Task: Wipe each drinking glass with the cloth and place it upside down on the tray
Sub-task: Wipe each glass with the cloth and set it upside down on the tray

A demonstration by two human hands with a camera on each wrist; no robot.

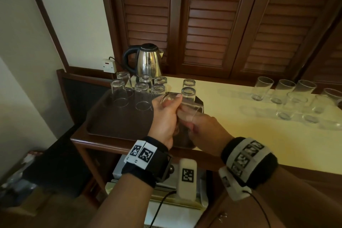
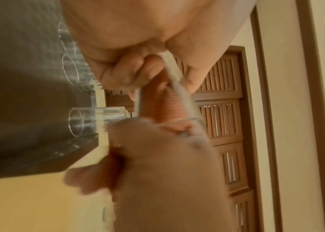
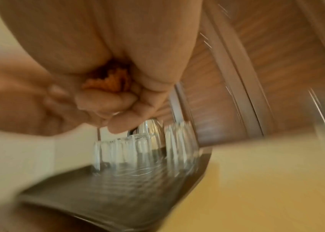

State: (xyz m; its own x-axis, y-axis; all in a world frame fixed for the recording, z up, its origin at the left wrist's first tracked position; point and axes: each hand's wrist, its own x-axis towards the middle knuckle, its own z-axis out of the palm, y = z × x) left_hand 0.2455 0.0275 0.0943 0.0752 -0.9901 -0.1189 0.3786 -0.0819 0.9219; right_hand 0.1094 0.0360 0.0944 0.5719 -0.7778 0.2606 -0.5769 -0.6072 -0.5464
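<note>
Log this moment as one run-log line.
step: wiping | left hand: grips glass | right hand: holds cloth, fingers in glass | tray: upturned glasses | counter: upright glasses waiting

You have a steel kettle [image 1: 148,61] at the back of the counter [image 1: 240,135], a wall socket [image 1: 109,65] to its left, and louvered wooden doors [image 1: 222,24] behind.

The tray [image 1: 103,116] lies at the left end of the desk [image 1: 240,135], with eight upturned glasses [image 1: 141,96] standing along its far side. The kettle [image 1: 146,60] stands behind the tray, with the wall socket [image 1: 109,65] to its left. Upright glasses [image 1: 285,98] stand grouped on the right part of the desk. Louvred doors [image 1: 218,24] rise behind the desk. Both hands [image 1: 164,118] hold a tilted glass [image 1: 185,105] above the tray's near right part.
</note>
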